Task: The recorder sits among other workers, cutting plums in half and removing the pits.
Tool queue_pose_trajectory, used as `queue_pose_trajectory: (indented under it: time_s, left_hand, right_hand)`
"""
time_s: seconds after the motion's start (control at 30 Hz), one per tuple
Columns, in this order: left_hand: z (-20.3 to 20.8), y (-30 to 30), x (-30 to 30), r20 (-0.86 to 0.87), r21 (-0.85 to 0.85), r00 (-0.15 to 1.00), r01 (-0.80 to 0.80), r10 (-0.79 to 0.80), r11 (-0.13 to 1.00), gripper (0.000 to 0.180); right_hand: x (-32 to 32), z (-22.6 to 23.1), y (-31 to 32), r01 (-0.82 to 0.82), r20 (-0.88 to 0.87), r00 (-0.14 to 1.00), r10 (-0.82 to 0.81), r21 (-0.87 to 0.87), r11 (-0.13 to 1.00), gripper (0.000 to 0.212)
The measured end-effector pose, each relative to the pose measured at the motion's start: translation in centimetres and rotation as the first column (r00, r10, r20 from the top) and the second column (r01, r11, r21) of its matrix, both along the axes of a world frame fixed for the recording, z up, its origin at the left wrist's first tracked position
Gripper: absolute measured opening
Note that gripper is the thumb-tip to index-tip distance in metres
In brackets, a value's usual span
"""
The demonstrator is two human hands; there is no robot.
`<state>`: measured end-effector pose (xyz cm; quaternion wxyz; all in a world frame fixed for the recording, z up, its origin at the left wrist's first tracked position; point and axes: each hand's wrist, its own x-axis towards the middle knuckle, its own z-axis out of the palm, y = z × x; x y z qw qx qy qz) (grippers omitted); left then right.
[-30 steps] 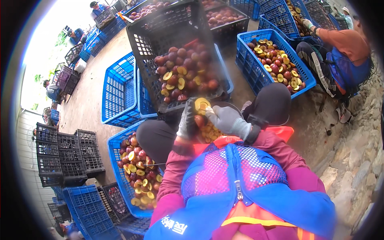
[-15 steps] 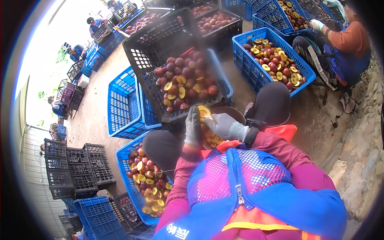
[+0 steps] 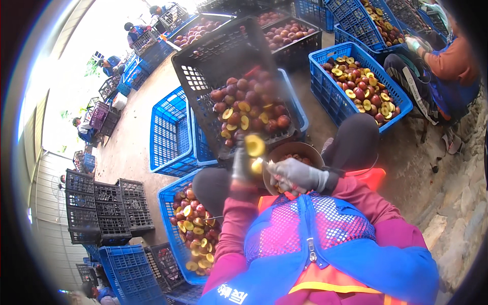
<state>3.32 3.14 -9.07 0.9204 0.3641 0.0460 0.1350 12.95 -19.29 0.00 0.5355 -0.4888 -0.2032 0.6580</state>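
Observation:
My left hand (image 3: 241, 165), in a grey glove and smeared by motion, holds a halved plum (image 3: 255, 146) with its yellow cut face up. Another yellow piece shows just below it, by the fingers. My right hand (image 3: 304, 175), also gloved, is closed close by; something thin and pale sticks out of its fingers toward the fruit, too small to name. Beneath both hands sits a round brown bowl (image 3: 318, 157) with small reddish-brown bits inside. Beyond my left hand a black crate (image 3: 213, 56) leans toward me, holding whole and halved plums (image 3: 249, 107).
Left of my knee stands a blue crate (image 3: 163, 195) of halved plums. Another blue crate (image 3: 152, 137) shows its bare slatted inside. At right is a filled blue crate (image 3: 325, 94), beside a seated person (image 3: 457, 66). Black crates (image 3: 109, 208) stack at far left; a rough stone wall edges the right.
The view has shifted, so the scene sits further right. My hands have moved apart from the fruit they held together; the plum half now shows its cut face in my left hand.

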Motion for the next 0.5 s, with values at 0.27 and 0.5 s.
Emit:
queue_pose_trajectory:
  time_s: [0.27, 0.5]
  left_hand:
    - [10.4, 10.6, -18.8, -0.272, 0.746, 0.499, -0.431, 0.823, 0.508, 0.043]
    - [11.1, 12.0, -21.2, -0.196, 0.607, 0.090, 0.793, 0.977, 0.049, 0.067]
  right_hand:
    - [3.4, -6.6, -0.8, -0.173, 0.897, 0.141, 0.420, -0.395, 0.902, 0.046]
    - [3.4, -7.8, 0.0, -0.101, 0.902, 0.334, 0.274, -0.255, 0.962, 0.053]
